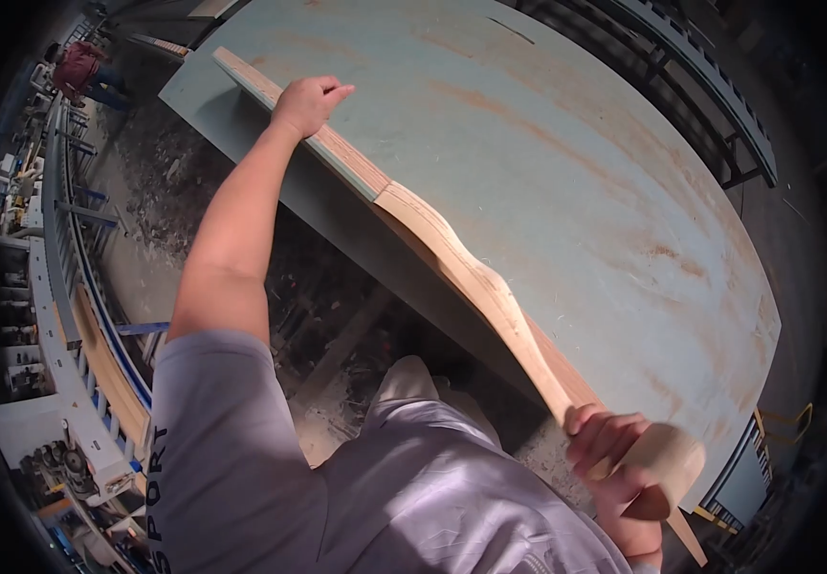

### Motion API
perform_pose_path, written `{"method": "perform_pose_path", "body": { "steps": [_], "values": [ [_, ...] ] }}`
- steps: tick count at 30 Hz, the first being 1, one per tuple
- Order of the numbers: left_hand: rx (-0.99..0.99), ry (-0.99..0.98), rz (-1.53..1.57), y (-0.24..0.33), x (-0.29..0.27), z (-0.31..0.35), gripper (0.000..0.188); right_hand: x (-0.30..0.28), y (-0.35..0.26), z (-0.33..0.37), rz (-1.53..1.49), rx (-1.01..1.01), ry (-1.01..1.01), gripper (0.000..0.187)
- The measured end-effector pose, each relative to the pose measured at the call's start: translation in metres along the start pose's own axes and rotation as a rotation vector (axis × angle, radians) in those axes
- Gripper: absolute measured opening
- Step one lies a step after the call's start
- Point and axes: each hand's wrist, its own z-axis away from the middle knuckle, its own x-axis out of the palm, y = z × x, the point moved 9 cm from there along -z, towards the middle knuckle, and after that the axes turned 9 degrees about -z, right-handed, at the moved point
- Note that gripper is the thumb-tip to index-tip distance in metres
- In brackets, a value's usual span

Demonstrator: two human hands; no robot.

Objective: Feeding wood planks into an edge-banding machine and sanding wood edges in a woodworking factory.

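Note:
A large pale plywood sheet [566, 172] fills the upper right of the head view, lying flat and stretching away from me. A thin strip of veneer [452, 253] peels off along its near edge, wavy and tan in the middle. My left hand [306, 103] grips the far end of that strip, arm stretched out. At the lower right, my right hand [619, 459] is closed around the strip's near end, which curls past my fingers. My grey shirt covers the bottom middle of the view.
A roller conveyor [69, 287] with machinery runs down the left side. Wood scraps and sawdust litter the floor [337, 325] under the sheet's edge. Another person [77, 69] in a red top stands far off at the upper left. A dark metal frame [710, 105] borders the sheet at the right.

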Motion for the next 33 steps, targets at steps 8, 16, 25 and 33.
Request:
{"method": "perform_pose_path", "body": {
  "steps": [8,16,25,33],
  "values": [
    [0.036,0.017,-0.006,0.005,-0.004,0.009,0.042,-0.108,-0.004,-0.063,0.391,-0.173,0.465,0.078],
    [0.128,0.288,0.024,0.015,-0.025,0.029,0.037,-0.095,0.115,-0.081,-0.741,0.327,0.245,0.082],
    [0.294,0.113,0.241,0.1,0.0,0.097,0.025,-0.071,0.16,-0.122,0.221,0.766,0.128,0.071],
    [0.251,0.263,0.222,0.097,-0.001,0.097,0.012,0.067,0.172,-0.242,0.428,-0.209,-0.296,0.055]
  ]
}}
